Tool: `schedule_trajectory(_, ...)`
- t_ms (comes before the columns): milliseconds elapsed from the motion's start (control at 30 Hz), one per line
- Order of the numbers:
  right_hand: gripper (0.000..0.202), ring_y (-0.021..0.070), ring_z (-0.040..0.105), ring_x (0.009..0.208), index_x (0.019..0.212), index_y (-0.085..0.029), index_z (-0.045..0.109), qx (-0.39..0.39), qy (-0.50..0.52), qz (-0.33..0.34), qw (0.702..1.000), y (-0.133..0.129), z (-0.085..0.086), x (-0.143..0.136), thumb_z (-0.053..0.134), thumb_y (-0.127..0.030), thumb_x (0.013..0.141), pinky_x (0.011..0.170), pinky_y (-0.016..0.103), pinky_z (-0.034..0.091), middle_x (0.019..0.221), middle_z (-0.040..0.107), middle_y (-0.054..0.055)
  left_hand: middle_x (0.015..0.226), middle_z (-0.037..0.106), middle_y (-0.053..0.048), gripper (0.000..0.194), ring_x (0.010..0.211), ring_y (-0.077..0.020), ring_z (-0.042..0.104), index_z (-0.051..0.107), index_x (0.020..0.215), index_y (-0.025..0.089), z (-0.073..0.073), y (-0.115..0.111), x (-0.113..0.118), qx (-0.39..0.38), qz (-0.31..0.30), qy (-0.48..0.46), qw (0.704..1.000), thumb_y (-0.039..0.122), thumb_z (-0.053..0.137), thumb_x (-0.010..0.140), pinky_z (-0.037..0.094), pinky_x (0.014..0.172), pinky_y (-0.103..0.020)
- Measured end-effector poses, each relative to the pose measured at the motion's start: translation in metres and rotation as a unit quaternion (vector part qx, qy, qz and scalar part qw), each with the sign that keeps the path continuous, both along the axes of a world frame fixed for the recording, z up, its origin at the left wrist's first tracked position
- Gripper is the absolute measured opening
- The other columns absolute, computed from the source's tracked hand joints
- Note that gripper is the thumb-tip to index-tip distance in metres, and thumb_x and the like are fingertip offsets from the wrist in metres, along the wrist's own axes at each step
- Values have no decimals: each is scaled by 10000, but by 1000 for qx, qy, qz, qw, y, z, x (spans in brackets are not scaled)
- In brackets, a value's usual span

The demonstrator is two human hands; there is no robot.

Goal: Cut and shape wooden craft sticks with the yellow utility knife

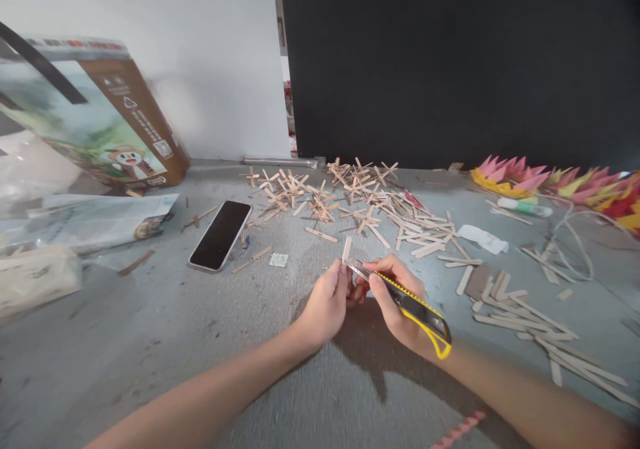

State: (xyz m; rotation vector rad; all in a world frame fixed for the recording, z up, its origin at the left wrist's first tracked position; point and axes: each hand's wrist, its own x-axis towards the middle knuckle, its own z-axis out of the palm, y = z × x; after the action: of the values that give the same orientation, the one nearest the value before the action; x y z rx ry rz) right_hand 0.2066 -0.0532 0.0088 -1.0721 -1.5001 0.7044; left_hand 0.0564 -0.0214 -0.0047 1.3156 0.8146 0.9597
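1. Smartphone (221, 235): flat on grey bench (150, 342), well apart from the hands.
2. Left hand (325, 302): grip closed in a pinch on one wooden craft stick (347, 249), held mid-bench, end poking up past the fingers.
3. Beyond: crossed sticks (323, 209), loosely heaped.
4. Box cutter (415, 307): blade (360, 271) out, at the stick, close to left fingertips; contact not certain. Hazard, my judgement: hard pushing or a skid off the narrow wood could nick those fingers; twisting might split the stick.
5. Right hand (400, 325): grip wrapped round the cutter's yellow-and-black body. Slackening would probably let the edge wander.
6. Far right: loose sticks (543, 315), scattered.
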Motion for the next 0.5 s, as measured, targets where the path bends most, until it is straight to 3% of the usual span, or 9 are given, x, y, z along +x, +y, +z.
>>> schedule_trajectory(267,134,170,703,684,1042,-218,616,-33,73,38,996,6,-8,6,610,-349,1012,667,319,589,865,723,33,713,515,23,486,629,-106,495,452,833,203,2,2,-1,-64,-32,-58,996,669,479,967,380,550,-216)
schedule_trajectory(500,169,182,702,733,1090,-224,612,-57,92,94,990,6,-8,9,569,-376,1031,689,349,600,926,724,47,709,510,22,382,606,-103,471,443,848,206,2,4,-2,-59,-55,-44,996,553,442,1009,348,538,-217)
